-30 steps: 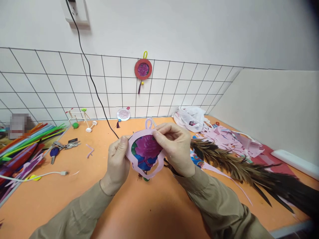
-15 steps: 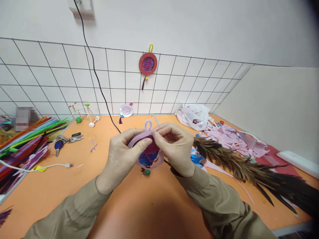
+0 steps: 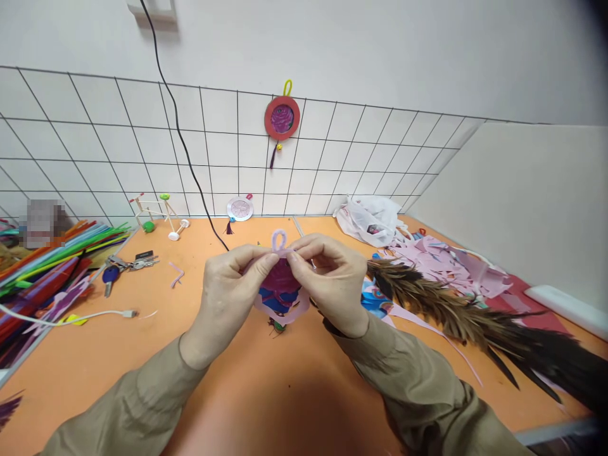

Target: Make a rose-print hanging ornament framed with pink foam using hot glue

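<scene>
Between my hands is a round paper ornament (image 3: 281,296) with a pale pink rim and a purple and blue picture in its middle. A lilac pipe-cleaner loop (image 3: 279,239) stands up from its top edge. My left hand (image 3: 232,288) pinches the upper rim just left of the loop, thumb in front. On the other side of the loop, my right hand (image 3: 332,275) pinches the rim between thumb and fingers. A small green bead (image 3: 278,328) shows below the ornament's lower edge. Most of the upper rim is hidden behind my thumbs.
A red round ornament (image 3: 282,118) hangs on the wire grid; a white one (image 3: 240,208) leans below it. Pipe cleaners (image 3: 57,253) and keys (image 3: 128,266) lie left. On the right are a plastic bag (image 3: 368,221), pink paper scraps (image 3: 441,263) and brown feathers (image 3: 456,310).
My left hand's grip has moved up to the rim beside the loop, its thumb off the picture. The ornament is turned slightly, its loop a little further left.
</scene>
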A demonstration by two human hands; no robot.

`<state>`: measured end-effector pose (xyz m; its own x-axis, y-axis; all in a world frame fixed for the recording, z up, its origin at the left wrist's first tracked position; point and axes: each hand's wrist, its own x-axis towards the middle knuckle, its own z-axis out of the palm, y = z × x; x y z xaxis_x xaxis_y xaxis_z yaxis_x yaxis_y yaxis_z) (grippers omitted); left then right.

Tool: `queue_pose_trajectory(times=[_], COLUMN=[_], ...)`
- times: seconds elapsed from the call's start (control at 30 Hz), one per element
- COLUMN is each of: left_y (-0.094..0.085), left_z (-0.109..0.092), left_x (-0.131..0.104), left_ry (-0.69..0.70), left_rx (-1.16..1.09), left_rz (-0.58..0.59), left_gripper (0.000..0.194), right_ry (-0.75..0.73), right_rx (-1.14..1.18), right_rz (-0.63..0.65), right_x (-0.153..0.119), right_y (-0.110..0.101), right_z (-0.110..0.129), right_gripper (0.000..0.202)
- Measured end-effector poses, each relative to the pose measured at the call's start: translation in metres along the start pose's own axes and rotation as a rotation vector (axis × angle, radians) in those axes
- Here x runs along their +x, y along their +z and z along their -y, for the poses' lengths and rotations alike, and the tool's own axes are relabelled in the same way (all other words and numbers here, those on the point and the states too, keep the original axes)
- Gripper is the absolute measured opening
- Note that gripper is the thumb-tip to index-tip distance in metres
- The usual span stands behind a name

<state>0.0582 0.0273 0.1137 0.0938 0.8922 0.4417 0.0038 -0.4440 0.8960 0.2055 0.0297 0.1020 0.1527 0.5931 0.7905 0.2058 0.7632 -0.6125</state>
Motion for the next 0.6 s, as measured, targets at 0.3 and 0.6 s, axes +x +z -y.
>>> queue_pose_trajectory(times=[0.3, 0.6], left_y=[-0.0003, -0.0011], left_z=[-0.0030, -0.0035], left_x=[0.0042, 0.0037], left_ry=[-0.104, -0.116], left_rx=[-0.056, -0.075], left_rz=[0.003, -0.003], left_gripper=[0.026, 0.028], right_ry=[0.020, 0.078], right_rx=[0.006, 0.002], right_rz=[0.000, 0.026], right_x=[-0.0005, -0.0011], right_y=[0.0011, -0.0017], right_z=[0.0023, 0.0011], right_gripper=[0.021, 0.017])
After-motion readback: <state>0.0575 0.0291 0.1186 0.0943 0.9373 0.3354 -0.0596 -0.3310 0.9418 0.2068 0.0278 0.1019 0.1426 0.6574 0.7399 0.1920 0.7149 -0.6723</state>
